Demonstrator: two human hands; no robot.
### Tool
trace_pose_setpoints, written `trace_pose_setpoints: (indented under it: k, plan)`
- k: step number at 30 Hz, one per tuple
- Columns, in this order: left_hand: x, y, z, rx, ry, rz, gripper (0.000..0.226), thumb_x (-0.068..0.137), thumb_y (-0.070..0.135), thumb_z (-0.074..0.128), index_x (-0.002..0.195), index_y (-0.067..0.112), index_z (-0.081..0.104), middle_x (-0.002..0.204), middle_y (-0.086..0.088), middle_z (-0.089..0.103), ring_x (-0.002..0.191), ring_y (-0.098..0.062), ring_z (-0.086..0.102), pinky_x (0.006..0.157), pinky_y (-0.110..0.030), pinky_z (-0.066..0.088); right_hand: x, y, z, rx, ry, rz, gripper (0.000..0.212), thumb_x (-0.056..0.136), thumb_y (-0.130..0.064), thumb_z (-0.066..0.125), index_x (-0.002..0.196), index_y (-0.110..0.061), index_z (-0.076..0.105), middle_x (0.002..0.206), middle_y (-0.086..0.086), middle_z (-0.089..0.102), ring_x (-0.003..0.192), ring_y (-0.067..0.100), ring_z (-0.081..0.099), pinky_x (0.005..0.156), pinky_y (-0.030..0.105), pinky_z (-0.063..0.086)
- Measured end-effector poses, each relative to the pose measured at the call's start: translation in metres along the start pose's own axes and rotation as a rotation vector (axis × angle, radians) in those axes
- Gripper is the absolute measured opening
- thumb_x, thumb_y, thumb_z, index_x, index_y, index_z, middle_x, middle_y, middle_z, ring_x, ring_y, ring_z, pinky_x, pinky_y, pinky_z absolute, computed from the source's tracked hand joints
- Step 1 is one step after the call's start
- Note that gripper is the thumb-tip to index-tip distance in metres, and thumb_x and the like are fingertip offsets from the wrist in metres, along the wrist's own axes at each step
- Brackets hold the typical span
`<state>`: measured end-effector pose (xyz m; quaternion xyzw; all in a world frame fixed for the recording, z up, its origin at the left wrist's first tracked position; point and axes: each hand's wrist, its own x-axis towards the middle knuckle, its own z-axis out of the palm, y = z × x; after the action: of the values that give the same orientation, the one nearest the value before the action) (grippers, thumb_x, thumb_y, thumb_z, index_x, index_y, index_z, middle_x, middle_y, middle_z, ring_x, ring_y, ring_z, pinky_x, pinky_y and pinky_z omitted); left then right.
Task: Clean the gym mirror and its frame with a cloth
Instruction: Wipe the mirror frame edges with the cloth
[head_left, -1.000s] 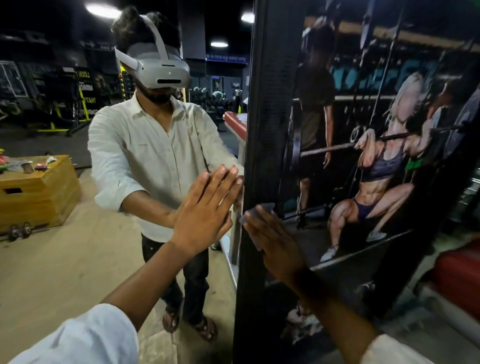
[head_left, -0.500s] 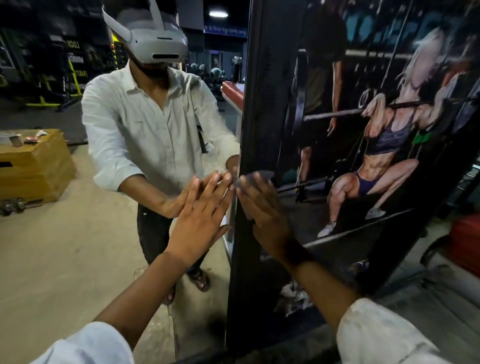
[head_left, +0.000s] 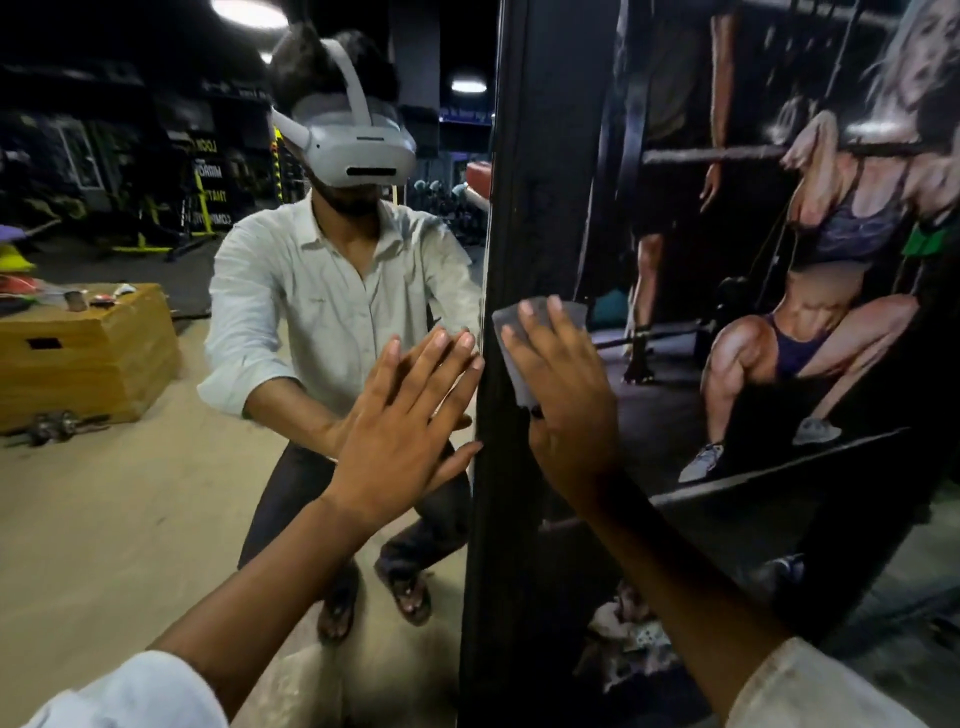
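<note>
Two hands lie flat. The left hand (head_left: 410, 415), fingers straight and spread, presses the mirror (head_left: 130, 519). Just to its right, the right hand (head_left: 566, 400), fingers also straight, presses a grey cloth (head_left: 505, 325) against the black frame (head_left: 524, 182). The palm hides most of the cloth, and its lower edge is hard to make out.

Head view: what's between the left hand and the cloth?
Head view shows only a bare strip of black frame between the left hand, flat on the mirror, and the cloth under the right hand.
</note>
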<state>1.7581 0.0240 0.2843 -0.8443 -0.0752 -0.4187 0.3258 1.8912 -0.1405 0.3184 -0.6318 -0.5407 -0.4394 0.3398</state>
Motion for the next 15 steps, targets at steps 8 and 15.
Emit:
trace_pose_setpoints:
  k: [8, 15]
  plan:
    - [-0.012, 0.024, 0.039, -0.013, 0.204, -0.039, 0.086, 0.106, 0.059, 0.047, 0.166, 0.002, 0.025, 0.177, -0.017, 0.014, 0.164, -0.036, 0.012, 0.127, -0.068, 0.018, -0.059, 0.005, 0.061, -0.034, 0.239, -0.13, 0.044, 0.102, -0.005, 0.052, 0.145, -0.005, 0.059, 0.159, 0.01, 0.048, 0.156, 0.029, 0.034, 0.127, 0.051, 0.027]
    - [-0.036, 0.035, 0.058, 0.158, 0.237, -0.027, 0.095, 0.104, 0.074, 0.022, 0.168, 0.004, 0.02, 0.178, -0.016, 0.005, 0.165, -0.031, 0.0, 0.131, -0.061, 0.009, -0.089, 0.005, 0.084, -0.075, 0.364, -0.173, 0.065, 0.081, 0.011, 0.063, 0.143, -0.007, 0.062, 0.156, 0.009, 0.053, 0.153, 0.025, 0.039, 0.126, 0.042, 0.032]
